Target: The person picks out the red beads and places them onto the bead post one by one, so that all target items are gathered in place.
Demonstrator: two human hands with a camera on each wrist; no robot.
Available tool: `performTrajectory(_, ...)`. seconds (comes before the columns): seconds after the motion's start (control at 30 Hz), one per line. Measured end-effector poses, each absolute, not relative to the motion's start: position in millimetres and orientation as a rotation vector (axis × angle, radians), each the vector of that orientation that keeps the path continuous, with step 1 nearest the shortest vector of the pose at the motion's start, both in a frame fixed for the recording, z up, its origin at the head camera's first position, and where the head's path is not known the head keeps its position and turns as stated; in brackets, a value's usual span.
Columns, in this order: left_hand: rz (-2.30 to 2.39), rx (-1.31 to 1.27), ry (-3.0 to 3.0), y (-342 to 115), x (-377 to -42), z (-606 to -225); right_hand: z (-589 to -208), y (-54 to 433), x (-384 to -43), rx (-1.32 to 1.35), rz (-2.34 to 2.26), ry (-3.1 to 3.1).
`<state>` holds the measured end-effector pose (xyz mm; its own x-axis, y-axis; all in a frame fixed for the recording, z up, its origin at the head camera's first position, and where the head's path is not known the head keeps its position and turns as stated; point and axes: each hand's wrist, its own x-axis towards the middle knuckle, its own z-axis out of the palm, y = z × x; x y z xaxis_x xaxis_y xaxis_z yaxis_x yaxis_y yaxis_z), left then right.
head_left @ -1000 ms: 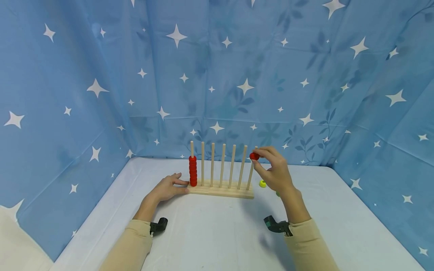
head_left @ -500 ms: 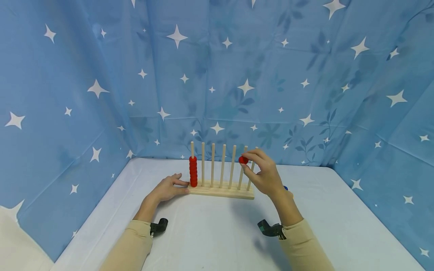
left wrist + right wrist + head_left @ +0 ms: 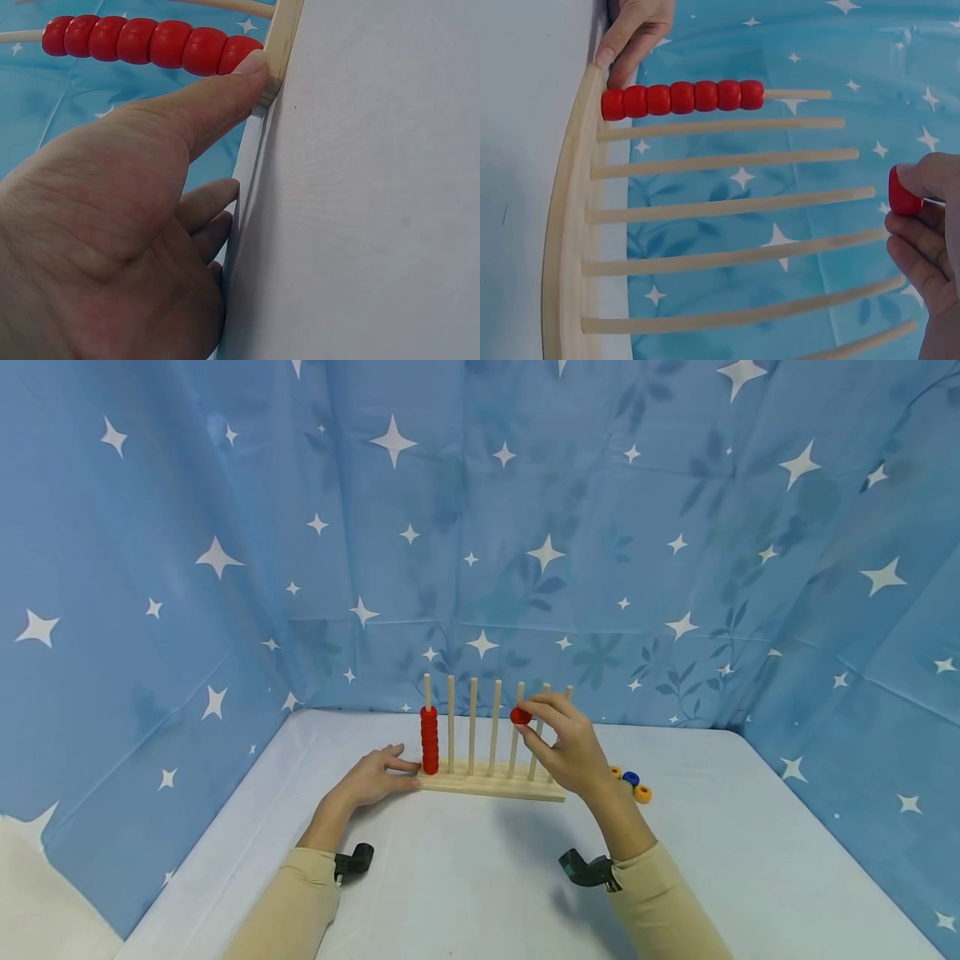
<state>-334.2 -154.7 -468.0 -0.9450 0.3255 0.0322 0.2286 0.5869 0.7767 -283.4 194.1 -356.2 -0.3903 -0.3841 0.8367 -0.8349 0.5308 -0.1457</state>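
Note:
A wooden peg stand (image 3: 491,785) with a row of upright pegs stands on the table. Stacked red beads (image 3: 429,743) fill most of its leftmost peg. At the left end of the base, my left hand (image 3: 372,778) pinches the wood, thumb in front and index finger behind; the left wrist view shows the thumb (image 3: 225,90) at the base beside the lowest bead. My right hand (image 3: 566,750) pinches a single red bead (image 3: 904,195) between thumb and fingers. In the head view this bead overlaps the upper part of a peg right of the middle.
Several loose beads lie right of the stand, partly behind the right forearm: an orange bead (image 3: 642,793), a blue bead (image 3: 631,778) and others. A blue star-patterned curtain (image 3: 480,527) hangs behind and around the white table (image 3: 450,877).
My right hand has carried the red bead leftward, from the rightmost peg past its neighbours. Loose beads behind the forearm have come into sight. My left hand has stayed at the base.

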Motion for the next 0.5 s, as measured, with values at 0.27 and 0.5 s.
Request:
performTrajectory(0.27,1.309,0.467,2.697,-155,-335,-468,-351,183,-287,1.023,0.757,-1.967)
performTrajectory(0.5,1.291,0.476,2.71,-156,-336,-469,-344,170,-289,1.036,0.721,-1.972)
